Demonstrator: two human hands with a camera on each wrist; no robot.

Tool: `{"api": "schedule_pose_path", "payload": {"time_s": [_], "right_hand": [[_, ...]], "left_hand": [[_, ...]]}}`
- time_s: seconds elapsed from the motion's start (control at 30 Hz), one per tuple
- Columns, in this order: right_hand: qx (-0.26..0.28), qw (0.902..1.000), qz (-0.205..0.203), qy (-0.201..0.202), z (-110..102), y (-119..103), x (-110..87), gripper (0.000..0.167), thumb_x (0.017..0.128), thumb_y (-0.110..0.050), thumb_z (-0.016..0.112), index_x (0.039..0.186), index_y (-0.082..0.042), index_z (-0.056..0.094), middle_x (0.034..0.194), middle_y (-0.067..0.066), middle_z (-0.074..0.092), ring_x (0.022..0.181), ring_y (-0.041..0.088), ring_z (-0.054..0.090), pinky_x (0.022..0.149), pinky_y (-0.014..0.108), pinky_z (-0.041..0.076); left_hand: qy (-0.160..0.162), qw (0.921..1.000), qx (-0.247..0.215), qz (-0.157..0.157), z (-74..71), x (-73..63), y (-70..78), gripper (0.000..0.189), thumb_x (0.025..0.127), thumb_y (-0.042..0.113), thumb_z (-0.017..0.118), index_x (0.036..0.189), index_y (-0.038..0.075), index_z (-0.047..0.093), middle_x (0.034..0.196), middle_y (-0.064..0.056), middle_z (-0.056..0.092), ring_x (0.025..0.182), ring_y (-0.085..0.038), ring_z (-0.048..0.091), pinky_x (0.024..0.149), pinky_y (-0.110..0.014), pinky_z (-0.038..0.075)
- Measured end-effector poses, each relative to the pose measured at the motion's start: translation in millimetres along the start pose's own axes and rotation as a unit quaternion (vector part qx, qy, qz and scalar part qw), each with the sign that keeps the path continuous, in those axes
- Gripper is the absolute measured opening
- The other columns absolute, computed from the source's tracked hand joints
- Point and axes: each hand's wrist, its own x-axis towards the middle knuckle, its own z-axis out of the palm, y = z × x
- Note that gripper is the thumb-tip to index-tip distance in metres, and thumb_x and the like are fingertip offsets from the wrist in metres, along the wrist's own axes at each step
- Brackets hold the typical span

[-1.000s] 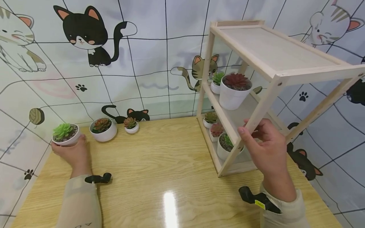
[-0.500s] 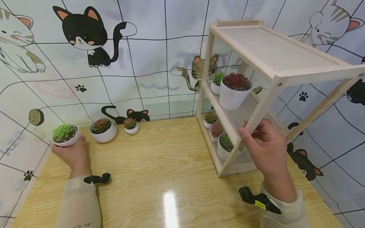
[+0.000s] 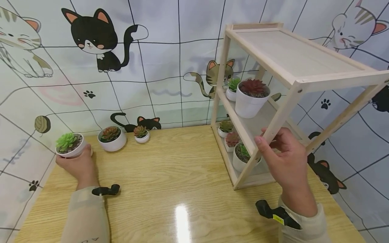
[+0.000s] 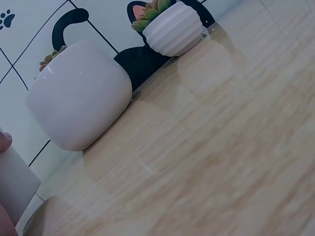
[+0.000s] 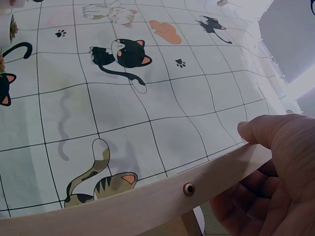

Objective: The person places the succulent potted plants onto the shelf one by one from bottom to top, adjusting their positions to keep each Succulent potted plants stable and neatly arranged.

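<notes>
At the far left of the table, my left hand (image 3: 79, 165) grips a white pot with a bright green succulent (image 3: 70, 145), fingers curled round its side. In the left wrist view only a bit of that pot (image 4: 15, 182) and a fingertip show. My right hand (image 3: 287, 158) holds the front post of a wooden shelf rack (image 3: 275, 118), thumb on the near side and fingers curled behind. The right wrist view shows the thumb (image 5: 261, 129) against the wooden post (image 5: 147, 206). Beside the left hand stands a white pot with a reddish-green succulent (image 3: 112, 139).
A small ribbed pot with a succulent (image 3: 141, 134) stands by the wall. On the rack's middle shelf are a dark red succulent pot (image 3: 250, 101) and a small green one (image 3: 232, 90). The bottom shelf bears three pots, one a green succulent pot (image 3: 241, 158). A cat-print sheet (image 3: 161, 60) hangs behind.
The head view has shifted very slightly. Both hands keep their holds, and the pots and rack stay where they were.
</notes>
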Motion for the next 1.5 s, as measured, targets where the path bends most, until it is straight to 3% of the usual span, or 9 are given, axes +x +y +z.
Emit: {"api": "schedule_pose_path", "payload": {"time_s": [0.43,0.73,1.03,1.5], "right_hand": [[0.001,0.9999,-0.011,-0.003,0,0,0.1,0.027,0.088,0.006,0.076,0.114,0.007,0.07,0.103,-0.023,0.068,0.084,-0.005,0.065,0.076,0.006,0.052],[0.012,0.9999,-0.006,-0.005,-1,0,-0.7,0.029,0.088,0.007,0.076,0.116,0.007,0.07,0.105,-0.021,0.068,0.085,-0.003,0.065,0.077,0.006,0.052],[-0.005,0.9999,0.005,-0.009,-3,-3,-0.5,0.03,0.089,0.004,0.076,0.117,0.006,0.069,0.105,-0.024,0.067,0.085,-0.004,0.065,0.076,0.005,0.052],[-0.007,0.9997,0.017,-0.014,-3,-5,-0.5,0.028,0.09,0.003,0.076,0.117,0.005,0.069,0.103,-0.022,0.067,0.083,-0.003,0.064,0.07,0.007,0.054]], "left_hand": [[0.007,0.9987,-0.043,0.024,-1.5,-12.5,8.0,0.101,0.078,0.009,0.09,0.155,0.027,0.026,0.161,0.012,0.03,0.148,-0.004,0.03,0.119,-0.008,0.023],[0.017,0.9958,-0.033,0.083,7.1,-30.8,26.4,0.097,0.079,0.013,0.088,0.155,0.019,0.028,0.16,0.006,0.032,0.146,-0.006,0.033,0.117,-0.007,0.025],[-0.015,0.9938,-0.035,0.104,12.8,-49.9,42.5,0.095,0.082,0.01,0.086,0.156,0.018,0.027,0.16,0.004,0.032,0.147,-0.01,0.035,0.118,-0.013,0.03],[-0.094,0.985,-0.037,0.139,23.7,-72.0,64.8,0.09,0.082,0.012,0.088,0.153,0.018,0.033,0.155,-0.001,0.038,0.144,-0.018,0.042,0.118,-0.032,0.043]]}}
